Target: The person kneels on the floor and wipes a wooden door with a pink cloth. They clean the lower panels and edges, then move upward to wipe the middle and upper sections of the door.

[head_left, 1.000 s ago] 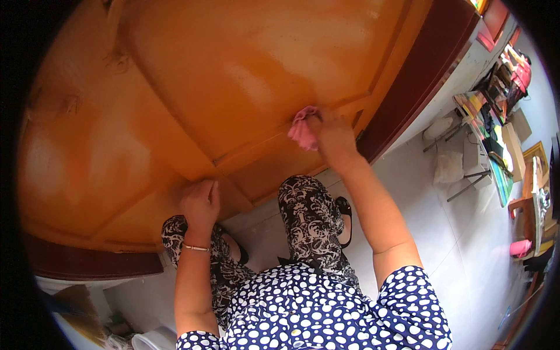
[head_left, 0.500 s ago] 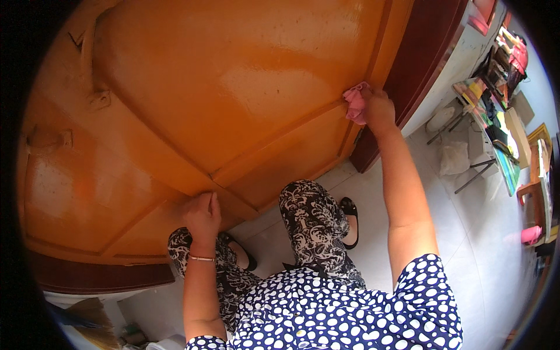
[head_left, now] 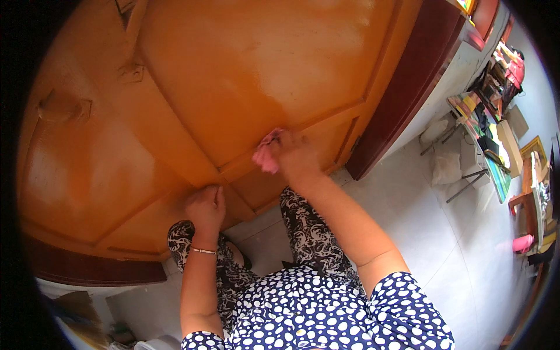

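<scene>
A glossy orange-brown wooden door (head_left: 233, 76) with raised mouldings fills the view in front of me. My right hand (head_left: 297, 160) is closed on a crumpled pink cloth (head_left: 268, 153), pressed to the door along a slanting moulding strip. Motion slightly blurs that hand. Lower and to the left, my left hand (head_left: 205, 208) is curled into a fist close to the door, above my left knee. Its fingertips face away, so whatever they hold, if anything, is hidden. Door handles (head_left: 64, 109) stick out at the left.
A dark red door frame (head_left: 408, 93) stands at the right. Beyond it, a folding table (head_left: 503, 182) bears piled items, with a pale bag (head_left: 447, 169) on the tiled floor (head_left: 420, 251) beside it. At the lower left lies a broom-like object (head_left: 76, 309).
My right hand has swept the pink cloth left and down along the moulding, away from the frame side. My left hand stays nearly in place. The view has shifted slightly.
</scene>
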`<state>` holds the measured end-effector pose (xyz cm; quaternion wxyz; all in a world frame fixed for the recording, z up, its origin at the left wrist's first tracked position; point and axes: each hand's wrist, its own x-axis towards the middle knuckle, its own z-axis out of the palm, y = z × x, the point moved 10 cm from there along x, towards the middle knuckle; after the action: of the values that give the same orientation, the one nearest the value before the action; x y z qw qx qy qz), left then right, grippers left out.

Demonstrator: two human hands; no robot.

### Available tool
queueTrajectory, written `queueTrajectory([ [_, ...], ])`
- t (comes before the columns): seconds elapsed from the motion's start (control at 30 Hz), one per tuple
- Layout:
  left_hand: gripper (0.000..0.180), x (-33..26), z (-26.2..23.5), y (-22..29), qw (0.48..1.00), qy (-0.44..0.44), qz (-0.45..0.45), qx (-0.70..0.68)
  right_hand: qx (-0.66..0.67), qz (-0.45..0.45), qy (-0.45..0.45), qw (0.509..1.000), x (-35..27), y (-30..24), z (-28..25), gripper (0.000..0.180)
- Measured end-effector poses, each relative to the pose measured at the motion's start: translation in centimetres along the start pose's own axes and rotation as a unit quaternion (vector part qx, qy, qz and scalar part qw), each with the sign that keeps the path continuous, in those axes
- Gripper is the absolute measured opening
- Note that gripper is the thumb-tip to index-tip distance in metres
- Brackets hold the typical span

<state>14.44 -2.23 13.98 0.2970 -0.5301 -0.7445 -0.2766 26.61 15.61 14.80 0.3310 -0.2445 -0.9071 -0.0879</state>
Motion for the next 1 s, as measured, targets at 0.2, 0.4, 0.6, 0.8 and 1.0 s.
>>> queueTrajectory([
  [0.2,0.009,-0.2,0.9,-0.3,1.0,0.008,0.024,0.018,0.06,-0.067,0.003,0.996,0.9,-9.9,0.7,0.022],
  [0.4,0.009,-0.7,1.8,-1.6,0.998,-0.042,0.002,0.054,0.174,-0.1,-0.02,0.979,1.0,-9.9,-0.5,0.023],
  [0.6,0.011,0.0,0.7,0.0,1.0,-0.013,0.018,0.014,0.129,-0.051,0.038,0.99,-0.3,-0.8,-1.4,0.025],
  [0.8,0.011,-0.2,0.5,0.0,1.0,-0.015,-0.007,0.011,0.034,0.035,0.0,0.999,-0.7,9.2,-1.0,0.037],
  [1.0,0.012,-0.2,0.3,-0.1,1.0,-0.013,-0.006,0.018,-0.028,0.084,0.003,0.996,-0.7,18.2,-1.3,0.038],
])
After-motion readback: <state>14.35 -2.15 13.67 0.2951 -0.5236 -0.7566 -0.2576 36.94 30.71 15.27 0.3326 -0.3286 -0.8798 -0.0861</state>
